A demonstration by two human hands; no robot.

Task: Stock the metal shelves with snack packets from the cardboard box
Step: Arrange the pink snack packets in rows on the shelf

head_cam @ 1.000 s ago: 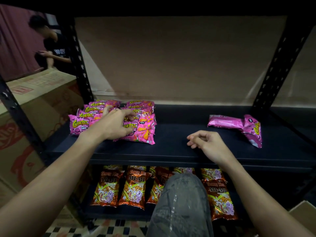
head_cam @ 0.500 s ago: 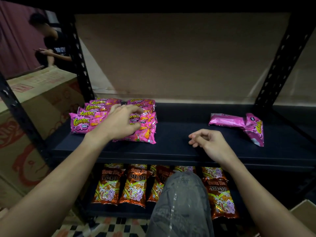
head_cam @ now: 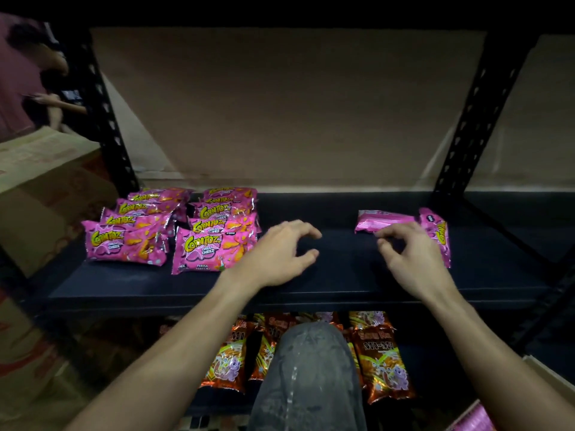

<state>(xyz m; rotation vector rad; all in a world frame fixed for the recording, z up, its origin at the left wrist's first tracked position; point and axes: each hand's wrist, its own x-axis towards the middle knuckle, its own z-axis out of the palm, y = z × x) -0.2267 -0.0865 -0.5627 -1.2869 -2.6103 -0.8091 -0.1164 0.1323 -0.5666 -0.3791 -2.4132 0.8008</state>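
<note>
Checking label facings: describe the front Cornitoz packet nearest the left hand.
The front Cornitoz packet is glossy pink, foil-like, with yellow-green lettering, Chilli Cheez text and orange snack pictures. It lies flat, face up, heading its row on the dark shelf. The left hand hangs just beside it, without a grip.

Left hand (head_cam: 277,256) beside 2 rows of pink packets (head_cam: 202,244), right hand (head_cam: 413,259) by 2 loose packets (head_cam: 385,220), both over dark shelf (head_cam: 342,275)

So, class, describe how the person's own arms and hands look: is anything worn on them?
The left hand and right hand are ungloved, with no rings or watch visible. Both forearms are bare, with no sleeves in view.
</note>
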